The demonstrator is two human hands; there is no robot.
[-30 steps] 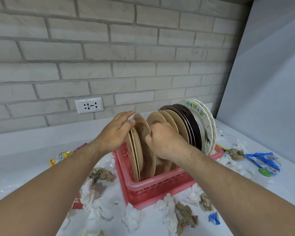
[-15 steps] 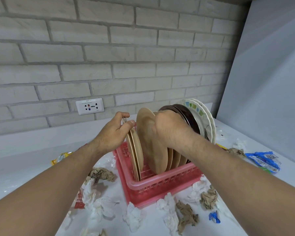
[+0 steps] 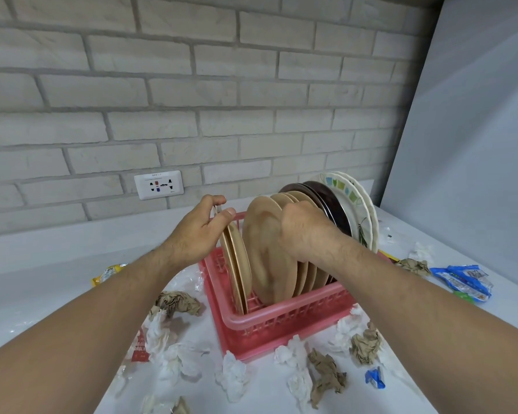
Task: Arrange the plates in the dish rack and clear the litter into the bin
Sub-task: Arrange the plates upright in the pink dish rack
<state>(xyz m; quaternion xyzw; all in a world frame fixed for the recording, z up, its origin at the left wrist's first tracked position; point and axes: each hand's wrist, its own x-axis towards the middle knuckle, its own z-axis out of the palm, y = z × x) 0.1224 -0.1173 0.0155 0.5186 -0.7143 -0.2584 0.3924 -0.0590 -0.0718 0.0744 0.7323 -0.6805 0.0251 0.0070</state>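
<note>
- The left grip (image 3: 198, 234) pinches the top edge of two thin tan plates (image 3: 237, 264) between thumb and fingers.
- These two plates stand on edge right under the left grip, at the left end of the pink dish rack (image 3: 281, 324).
- The right grip (image 3: 305, 231) is curled over the top edge of a big tan plate (image 3: 266, 249) and holds it.
- This plate stands in the rack just left of the right grip, and it leans a little.
- There is a gap between the plates in the left grip and the plate in the right grip.
- More tan plates (image 3: 311, 276) stand right under the right grip, close behind the big one.
- Past the right grip stand dark brown plates (image 3: 326, 198), then white plates with green shapes (image 3: 356, 210) at the far end of the rack.
- The rack sits on the white tabletop (image 3: 42, 279), under both grips.
- Below the left grip, beside the rack, lie a brown paper ball (image 3: 177, 303) and a red wrapper (image 3: 139, 348).
- A yellow wrapper (image 3: 108, 271) lies far left of the left grip.
- On the near side of the rack lie white tissue balls (image 3: 234, 375), more brown paper (image 3: 326, 372) and a small blue wrapper (image 3: 375, 377).
- Far right of the right grip lie blue packets (image 3: 461, 279).
- A wall socket (image 3: 158, 184) is on the brick wall above the left grip.
</note>
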